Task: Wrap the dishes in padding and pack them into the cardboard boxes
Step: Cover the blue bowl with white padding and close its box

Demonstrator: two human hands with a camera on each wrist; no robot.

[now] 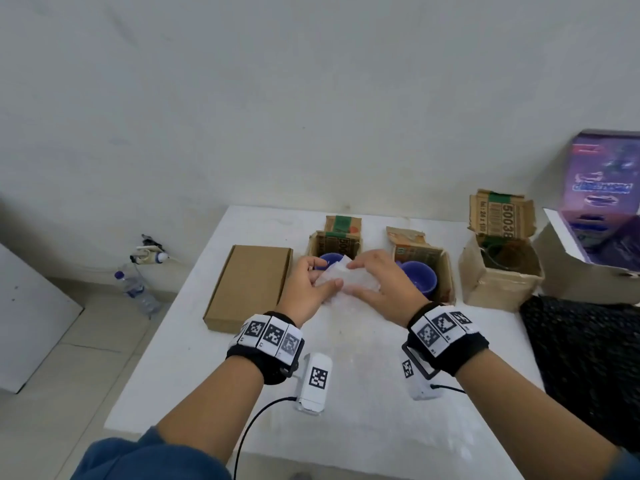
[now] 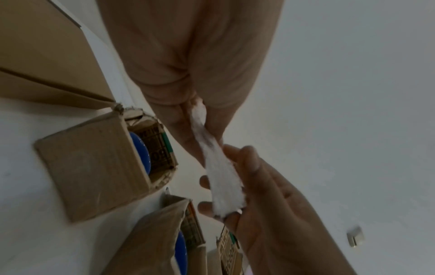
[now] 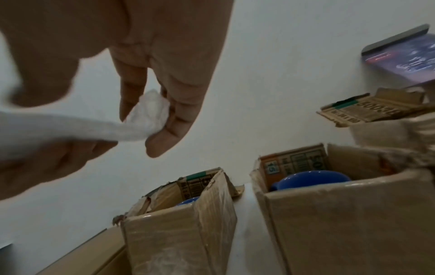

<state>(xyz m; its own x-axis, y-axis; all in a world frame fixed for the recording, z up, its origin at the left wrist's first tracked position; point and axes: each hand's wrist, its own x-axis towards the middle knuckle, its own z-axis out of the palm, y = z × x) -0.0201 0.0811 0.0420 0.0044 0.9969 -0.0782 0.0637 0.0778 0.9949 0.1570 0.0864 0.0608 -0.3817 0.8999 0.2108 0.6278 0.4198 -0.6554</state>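
Note:
Both hands hold a crumpled piece of white padding (image 1: 346, 279) above the table, just in front of two open cardboard boxes. My left hand (image 1: 327, 275) pinches one end of it between thumb and fingers (image 2: 186, 119). My right hand (image 1: 353, 277) pinches the other end with its fingertips (image 3: 169, 134), and the padding (image 3: 150, 111) bunches between them. The left open box (image 1: 334, 242) holds a blue cup (image 1: 328, 261). In the middle open box (image 1: 445, 271) sits another blue cup (image 1: 420, 276). No dish is inside the padding as far as I can see.
A flat closed cardboard box (image 1: 247, 285) lies left of the hands. A third open box (image 1: 498, 275) with a raised flap stands to the right, then a purple printed carton (image 1: 602, 202) and black mesh material (image 1: 581, 358). A plastic bottle (image 1: 138, 289) stands on the floor.

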